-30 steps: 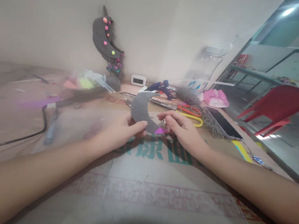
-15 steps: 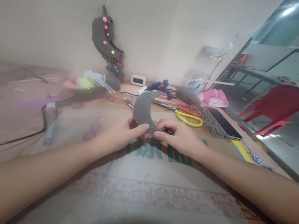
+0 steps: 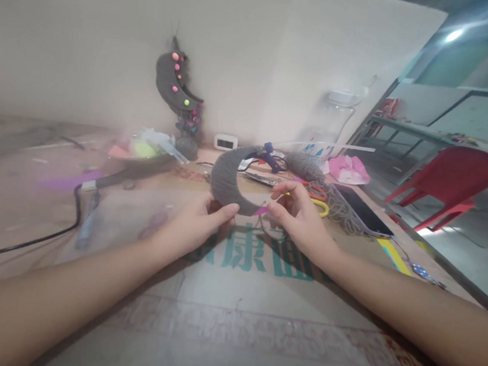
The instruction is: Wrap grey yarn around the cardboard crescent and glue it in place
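A crescent (image 3: pixel 226 178) wrapped in grey yarn is upright above the cardboard, with a small purple tip (image 3: pixel 260 211) showing at its lower right end. My left hand (image 3: pixel 213 218) grips its lower left part, thumb in front. My right hand (image 3: pixel 295 215) is beside the purple tip, thumb and fingers pinched on what looks like a strand of grey yarn. Thin loops of it hang below the tip, toward my right palm. Parts of the fingers of both hands are hidden.
Behind my hands lie a blue glue gun (image 3: pixel 273 158), scissors (image 3: pixel 319 198), loose grey yarn (image 3: pixel 342 209) and a phone (image 3: pixel 362 209). A finished-looking crescent (image 3: pixel 169 83) with pompoms hangs on the wall. A black cable (image 3: pixel 77 205) crosses the left side. Printed cardboard (image 3: pixel 232 287) covers the front.
My right hand has shifted off the crescent's lower end, its fingers lifted, and the purple tip shows more. The crescent has moved slightly left. The whole view has shifted down a little.
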